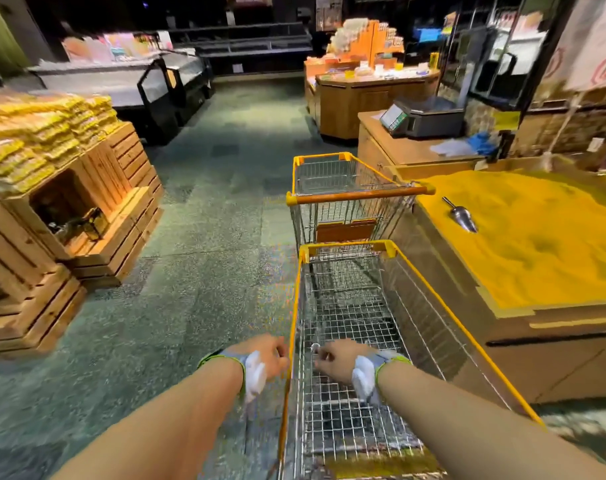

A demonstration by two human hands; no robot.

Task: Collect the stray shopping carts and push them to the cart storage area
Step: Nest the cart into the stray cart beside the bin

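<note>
Pushing now: the near shopping cart (357,341) rolls ahead of the person, and the far shopping cart (346,195) waits just in front of it.

Head view, the hands: the left hand (263,355) is at the left top edge of the near cart, fingers curled. The right hand (336,358) is over the wire basket, fingers curled too. The picture is smeared there, so I cannot tell if either hand really holds the cart.

Head view, the carts: the far cart stands ahead of the near cart, with its orange handle bar (360,195) facing the person. The yellow front rim of the near cart is just behind the far cart's back flap, very close. I cannot tell if they touch.

Which way: from the hands, the far cart lies straight ahead and a bit up the aisle. Both carts point the same way, long sides in line, away from the person.

Which hand is nearer: about the same, with the right hand more in line with the far cart's middle.

Beside the near cart: a big bin of yellow grain (536,233) is just to its right, with a metal scoop (462,216) lying on top. Wooden crates (87,216) stand well apart to its left, across the floor.

My guess for the next move: push straight on so the near cart slides into the far one. The bin is close, so steering right could bump it.
</note>
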